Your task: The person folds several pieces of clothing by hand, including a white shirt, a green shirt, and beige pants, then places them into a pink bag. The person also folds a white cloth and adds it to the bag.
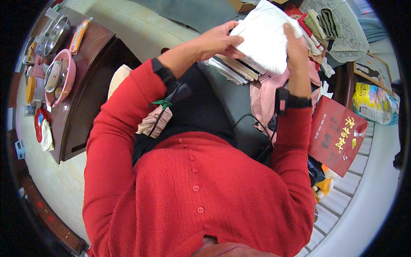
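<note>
A folded white cloth [265, 35] is held up between my two hands, in front of me at the upper right. My left hand [221, 41] grips its left edge, thumb on top and fingers beneath. Along its right edge lies my right hand [292, 48], with the thumb on the upper face and the other fingers mostly hidden. Below the cloth is a stack of folded fabrics [236, 69] in white, cream and dark tones. Pink fabric [265, 93] hangs loosely beside the stack, partly behind my right forearm.
More folded clothes [321, 29] lie at the upper right, by a lace-patterned cover [348, 38]. A red box [337, 136] bearing writing stands right of my forearm. On the left, a dark wooden table [93, 45] carries a pink basin [69, 77] and a metal bowl [57, 35]. A black cable [253, 117] trails near my lap.
</note>
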{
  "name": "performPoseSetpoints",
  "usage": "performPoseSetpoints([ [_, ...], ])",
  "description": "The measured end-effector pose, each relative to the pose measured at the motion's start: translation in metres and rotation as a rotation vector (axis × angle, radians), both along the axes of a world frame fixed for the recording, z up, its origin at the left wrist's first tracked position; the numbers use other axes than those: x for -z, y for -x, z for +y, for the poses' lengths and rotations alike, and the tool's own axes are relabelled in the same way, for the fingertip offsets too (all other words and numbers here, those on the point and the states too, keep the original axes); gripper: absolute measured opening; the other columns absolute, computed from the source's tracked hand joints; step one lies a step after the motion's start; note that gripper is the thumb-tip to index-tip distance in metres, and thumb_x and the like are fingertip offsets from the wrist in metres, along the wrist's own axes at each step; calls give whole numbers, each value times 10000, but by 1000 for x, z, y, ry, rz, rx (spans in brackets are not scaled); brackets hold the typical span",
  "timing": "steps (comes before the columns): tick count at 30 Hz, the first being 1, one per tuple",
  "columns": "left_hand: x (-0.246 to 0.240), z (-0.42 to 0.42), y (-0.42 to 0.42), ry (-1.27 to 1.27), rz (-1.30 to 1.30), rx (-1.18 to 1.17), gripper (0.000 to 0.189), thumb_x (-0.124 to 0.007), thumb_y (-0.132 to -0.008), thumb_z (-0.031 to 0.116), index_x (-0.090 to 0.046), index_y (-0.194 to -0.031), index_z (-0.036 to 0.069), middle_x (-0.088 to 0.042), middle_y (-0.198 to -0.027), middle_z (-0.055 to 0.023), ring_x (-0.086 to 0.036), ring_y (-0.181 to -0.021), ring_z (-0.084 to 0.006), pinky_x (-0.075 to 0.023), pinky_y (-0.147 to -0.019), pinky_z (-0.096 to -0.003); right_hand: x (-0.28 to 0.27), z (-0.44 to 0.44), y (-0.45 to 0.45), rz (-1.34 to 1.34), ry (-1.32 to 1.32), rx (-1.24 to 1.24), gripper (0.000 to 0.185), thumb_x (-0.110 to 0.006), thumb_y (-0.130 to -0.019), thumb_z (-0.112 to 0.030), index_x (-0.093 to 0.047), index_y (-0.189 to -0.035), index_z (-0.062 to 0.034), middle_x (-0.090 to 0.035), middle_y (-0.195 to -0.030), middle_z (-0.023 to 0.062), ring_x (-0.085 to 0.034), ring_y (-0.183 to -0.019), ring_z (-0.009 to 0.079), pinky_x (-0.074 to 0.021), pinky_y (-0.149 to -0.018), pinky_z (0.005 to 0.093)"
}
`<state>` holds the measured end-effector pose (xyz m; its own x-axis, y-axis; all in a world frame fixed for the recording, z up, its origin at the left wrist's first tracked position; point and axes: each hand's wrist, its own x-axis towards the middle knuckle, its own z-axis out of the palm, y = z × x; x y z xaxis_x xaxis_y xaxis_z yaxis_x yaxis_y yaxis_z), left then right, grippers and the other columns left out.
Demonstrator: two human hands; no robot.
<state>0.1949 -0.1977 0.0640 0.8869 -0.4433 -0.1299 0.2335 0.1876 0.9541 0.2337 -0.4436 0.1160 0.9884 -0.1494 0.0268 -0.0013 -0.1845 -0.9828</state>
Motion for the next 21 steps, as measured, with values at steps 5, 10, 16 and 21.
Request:
performPoseSetpoints([
  [5,37,-21,-8,-235,-76,-177,688,-609,-941,3,-393,-1574,163,-657,-1079,-127,-669,-816,-157,-600,-757,-323,77,-21,-31,32,281,27,411,-766,-912,-222,-675,-1214,41,-747,-1085,133,-697,-958,198,-528,-879,337],
  [10,51,-13,-20,-304,-343,-131,462,-553,-959,30,-630,-1403,133,-689,-965,-54,-643,-795,-113,-568,-758,-279,79,-30,-22,-117,120,-10,572,-742,-917,-219,-533,-1382,40,-730,-1185,208,-716,-1018,265,-537,-930,366],
  [16,51,-7,-13,-566,-543,-195,394,-531,-924,147,-712,-1272,105,-751,-942,-174,-729,-847,-266,-569,-823,-390,60,-6,7,-707,919,23,638,-773,-840,-174,-532,-1414,-35,-602,-1322,224,-566,-1248,415,-458,-1052,483],
  [21,47,4,-9,-573,-386,-96,421,-570,-1010,165,-610,-1428,144,-656,-990,-15,-587,-837,-111,-516,-771,-280,85,19,32,-450,1212,-209,540,-654,-970,-471,-593,-1450,-233,-439,-1590,166,-358,-1495,393,-304,-1159,644],
])
